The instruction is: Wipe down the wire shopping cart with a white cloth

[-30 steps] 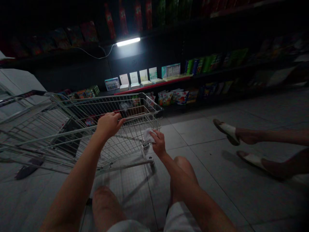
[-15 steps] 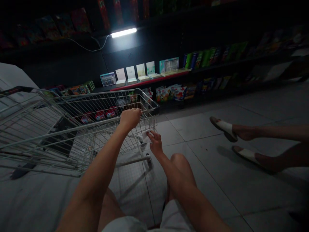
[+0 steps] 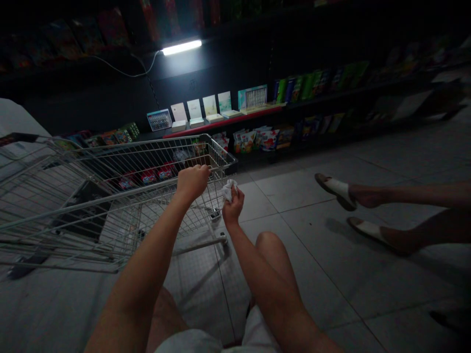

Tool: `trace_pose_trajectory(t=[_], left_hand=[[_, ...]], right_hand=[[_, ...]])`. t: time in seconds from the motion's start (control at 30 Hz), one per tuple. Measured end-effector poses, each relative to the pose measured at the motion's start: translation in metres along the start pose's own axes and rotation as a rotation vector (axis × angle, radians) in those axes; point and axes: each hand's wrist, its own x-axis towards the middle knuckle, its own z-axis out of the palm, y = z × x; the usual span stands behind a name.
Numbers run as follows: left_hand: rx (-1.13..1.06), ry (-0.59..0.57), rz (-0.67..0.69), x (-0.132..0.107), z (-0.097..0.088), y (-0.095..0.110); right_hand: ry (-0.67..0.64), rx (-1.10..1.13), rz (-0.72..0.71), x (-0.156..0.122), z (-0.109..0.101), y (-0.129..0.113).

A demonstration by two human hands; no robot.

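A wire shopping cart [image 3: 147, 196] stands in front of me, stretching off to the left. My left hand [image 3: 193, 184] is closed around the top rim of its near side, close to the front corner. Just right of the cart's front end, my right hand [image 3: 233, 205] grips a crumpled white tissue [image 3: 228, 190], which sticks up above the fingers. I cannot tell whether the tissue touches the wires. Through the mesh I see a dark panel [image 3: 86, 208] low on the cart and a wheel [image 3: 222, 239] at the front.
Behind the cart runs a dark shelf [image 3: 224, 116] with books, boxes and snack bags [image 3: 268, 140]. A lit tube lamp [image 3: 182, 47] with a cable hangs above it. On the right, another person's feet in sandals [image 3: 340, 189] rest on the tiled floor [image 3: 294, 274].
My right hand has come up along the cart's front end, with the tissue now showing above the fingers. My left hand keeps its hold on the rim. The view has shifted slightly.
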Motion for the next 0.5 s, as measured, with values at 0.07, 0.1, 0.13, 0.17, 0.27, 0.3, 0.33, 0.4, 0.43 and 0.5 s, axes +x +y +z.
trace_pose_trajectory(t=[0.07,0.1,0.13,0.17,0.27,0.3,0.33,0.4,0.43,0.5], left_hand=[[0.003,0.009,-0.002,-0.001,0.001,-0.001],[0.007,0.013,-0.005,-0.002,0.001,-0.001],[0.013,0.015,-0.008,-0.002,0.001,-0.001],[0.02,0.016,-0.01,-0.003,0.001,-0.002],[0.041,0.024,-0.007,-0.005,0.0,-0.003],[0.046,0.027,-0.004,-0.006,0.0,-0.004],[0.05,0.028,-0.002,-0.007,0.0,-0.006],[0.052,0.02,-0.003,-0.009,-0.001,-0.008],[0.052,0.015,-0.006,-0.011,-0.001,-0.01],[0.054,0.01,-0.011,-0.014,-0.002,-0.012]], right_hand=[[-0.009,-0.008,0.048,-0.021,0.007,-0.011],[-0.04,-0.016,0.044,-0.031,0.009,-0.015],[-0.085,-0.024,0.02,-0.04,0.01,-0.018],[-0.131,-0.032,-0.018,-0.047,0.01,-0.019],[-0.299,-0.051,-0.186,-0.059,0.002,-0.007],[-0.357,-0.058,-0.238,-0.059,-0.004,0.002],[-0.422,-0.062,-0.289,-0.058,-0.011,0.013],[-0.557,-0.057,-0.379,-0.054,-0.027,0.036],[-0.609,-0.056,-0.407,-0.052,-0.035,0.047],[-0.687,-0.07,-0.434,-0.048,-0.049,0.064]])
